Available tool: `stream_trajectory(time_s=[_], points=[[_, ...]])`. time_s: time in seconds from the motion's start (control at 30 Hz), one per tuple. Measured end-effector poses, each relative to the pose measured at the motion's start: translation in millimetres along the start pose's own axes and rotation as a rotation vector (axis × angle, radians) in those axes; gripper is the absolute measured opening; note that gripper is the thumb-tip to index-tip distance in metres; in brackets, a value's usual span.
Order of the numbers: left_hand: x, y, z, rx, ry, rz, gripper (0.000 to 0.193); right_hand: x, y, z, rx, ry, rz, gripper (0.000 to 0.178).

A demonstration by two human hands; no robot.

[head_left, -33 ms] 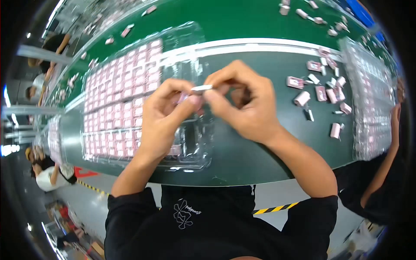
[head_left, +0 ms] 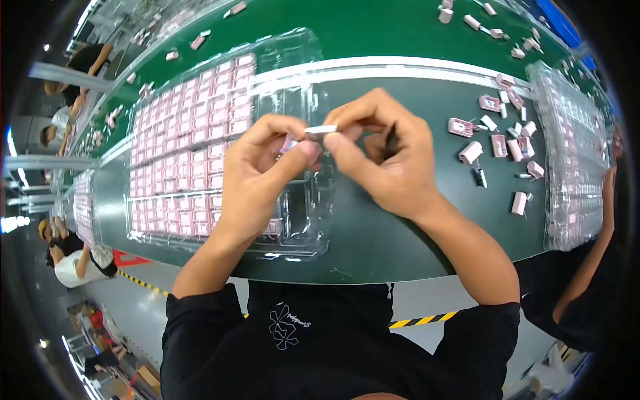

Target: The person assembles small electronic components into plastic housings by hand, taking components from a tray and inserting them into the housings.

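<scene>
At the left edge of the frame, a co-worker in a white top [head_left: 72,272] sat beyond a far tray [head_left: 84,217] of pink pieces. Left of centre, your clear plastic tray [head_left: 308,250] lay on the dark green table [head_left: 380,257], its left part filled with rows of pink-and-white pieces [head_left: 175,175] and several compartments toward its right side bare. Over that right side, your left hand [head_left: 252,177] had its fingers curled narrowly around a small pink piece [head_left: 288,145], mostly hidden by them. Just above the middle of the frame, a slim white piece [head_left: 323,129] bridged the gap between your hands; whether your left fingertips gripped its near end or only touched it could not be told. Your right hand [head_left: 395,160] pinched its other end between thumb and forefinger. Above, a bright green belt [head_left: 380,33] ran across the top of the frame. Right of centre, loose pink pieces [head_left: 460,127] were scattered on the table, beside a stack of clear trays [head_left: 557,200]. At the right edge, another person's bare arm [head_left: 592,250] showed.
</scene>
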State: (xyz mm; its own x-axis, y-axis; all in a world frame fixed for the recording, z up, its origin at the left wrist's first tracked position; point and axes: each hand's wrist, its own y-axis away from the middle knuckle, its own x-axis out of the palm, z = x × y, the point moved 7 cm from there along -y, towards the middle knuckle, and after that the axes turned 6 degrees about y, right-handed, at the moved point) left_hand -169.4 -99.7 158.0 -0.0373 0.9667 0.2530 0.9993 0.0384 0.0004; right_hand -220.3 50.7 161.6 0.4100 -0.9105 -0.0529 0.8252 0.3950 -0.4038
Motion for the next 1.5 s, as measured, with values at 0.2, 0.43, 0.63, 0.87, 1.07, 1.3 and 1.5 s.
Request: stream_trajectory(time_s=[0.2, 0.43, 0.63, 0.87, 1.07, 1.3, 1.5], points=[[10, 3, -4, 0.039, -0.007, -0.006, 0.013, -6, 2, -1, 0.042, -0.124, -0.037, 0.012], [7, 1, -5, 0.020, 0.027, 0.054, 0.011, -7, 1, 1, 0.066, -0.113, -0.004, 0.012], [6, 1, -5, 0.082, -0.030, 0.007, 0.010, -8, 4, 17, -0.141, 0.112, -0.063, 0.015], [9, 9, -28, 0.408, -0.256, 0.031, 0.015, -1, 21, 53, -0.862, 0.563, -0.094, 0.025], [10, 18, -36, 0.516, -0.296, 0.044, 0.019, 2, 31, 69, -1.079, 0.660, -0.239, 0.018], [15, 22, -39, 0.586, -0.399, 0.089, 0.023, 3, 37, 73, -1.092, 0.763, -0.153, 0.022], [16, 22, -41, 0.649, -0.422, 0.115, 0.026, 3, 36, 74, -1.079, 0.721, -0.169, 0.020]])
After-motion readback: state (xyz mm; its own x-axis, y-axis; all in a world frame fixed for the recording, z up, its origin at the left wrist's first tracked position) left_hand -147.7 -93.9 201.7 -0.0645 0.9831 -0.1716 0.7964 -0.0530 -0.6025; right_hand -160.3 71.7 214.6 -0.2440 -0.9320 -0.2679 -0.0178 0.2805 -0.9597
